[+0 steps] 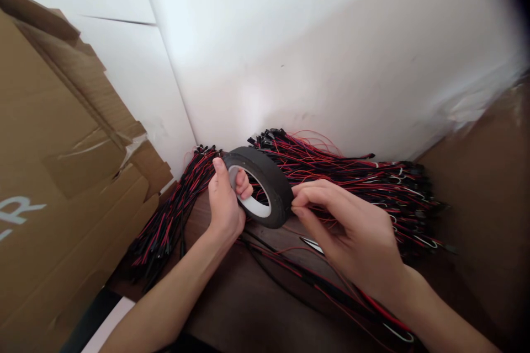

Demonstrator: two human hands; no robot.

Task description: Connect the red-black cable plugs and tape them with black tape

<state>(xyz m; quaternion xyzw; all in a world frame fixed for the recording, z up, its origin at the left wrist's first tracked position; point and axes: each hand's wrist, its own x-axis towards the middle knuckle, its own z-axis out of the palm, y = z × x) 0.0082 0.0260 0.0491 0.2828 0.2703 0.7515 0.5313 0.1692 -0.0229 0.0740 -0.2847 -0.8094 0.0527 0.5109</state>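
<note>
Your left hand holds the black tape roll up over the bench's back edge | your right hand pinches its rim | no tape pulled off yet | red-black wires lie unwrapped behind.

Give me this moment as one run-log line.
left hand: grips tape roll, fingers through core | right hand: pinches roll's outer edge | red-black wire bundles behind, on table

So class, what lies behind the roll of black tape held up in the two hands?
Behind the tape roll lie bundles of red and black wires against a white wall. The roll and both hands cover part of the wires; through its core, only left fingers and some wires show.
</note>
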